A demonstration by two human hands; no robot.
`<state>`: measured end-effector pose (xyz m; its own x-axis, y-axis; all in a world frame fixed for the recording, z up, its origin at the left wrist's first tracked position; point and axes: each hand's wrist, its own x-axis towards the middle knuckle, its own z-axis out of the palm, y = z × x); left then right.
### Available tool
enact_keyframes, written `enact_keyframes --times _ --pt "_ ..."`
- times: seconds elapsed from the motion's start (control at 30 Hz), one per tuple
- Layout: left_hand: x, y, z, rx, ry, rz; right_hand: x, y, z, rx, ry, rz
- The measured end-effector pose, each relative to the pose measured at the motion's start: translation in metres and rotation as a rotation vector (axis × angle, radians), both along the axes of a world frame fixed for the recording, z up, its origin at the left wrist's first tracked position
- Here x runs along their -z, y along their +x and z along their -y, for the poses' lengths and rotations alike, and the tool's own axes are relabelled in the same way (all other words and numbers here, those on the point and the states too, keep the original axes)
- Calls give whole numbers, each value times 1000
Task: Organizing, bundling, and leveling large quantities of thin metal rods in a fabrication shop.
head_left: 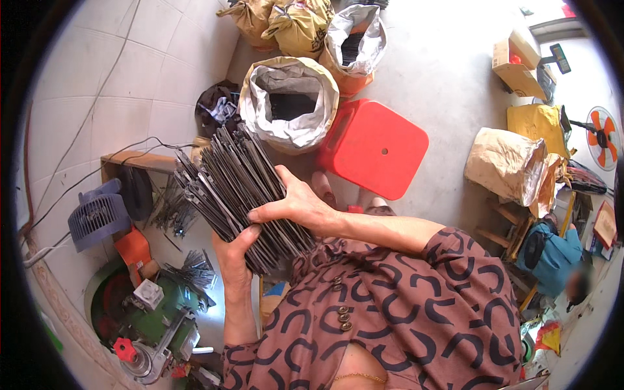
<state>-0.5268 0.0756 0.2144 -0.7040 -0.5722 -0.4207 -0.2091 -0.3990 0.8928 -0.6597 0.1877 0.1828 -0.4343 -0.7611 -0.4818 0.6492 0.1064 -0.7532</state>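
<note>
A thick bundle of long, thin dark metal strips point(237, 182) lies slanted across both my hands, in front of my body. My left hand point(233, 253) grips the bundle low on its left side, thumb laid over the strips. From the right, my right hand point(299, 205) clasps it, its thumb across the top and close to the left thumb. The strips' upper ends fan out a little toward the far left. Just beyond them stands an open white-lined sack point(253, 107) with dark contents.
A red plastic stool point(390, 143) stands ahead. Tied yellow sacks point(299, 26) and another open sack point(367, 42) are behind. At left are a green machine point(107, 312), a grey fan point(97, 218) and loose strips point(195, 273). A person in teal point(552, 253) is at right, near paper sacks point(504, 162).
</note>
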Motion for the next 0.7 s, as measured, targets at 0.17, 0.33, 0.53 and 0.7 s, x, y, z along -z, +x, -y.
enact_keyframes --times 0.17,0.33,0.53,0.7 --pt "9 -16 -44 -28 -7 10 19 -10 -38 10 -9 39" --pt "25 -42 -123 114 -26 -14 23 -33 -135 105 -51 13" --pt "24 -95 -272 86 3 -108 34 -79 -279 149 -137 -34" --pt "15 -130 -366 117 2 -124 27 -111 -377 142 -105 -9"
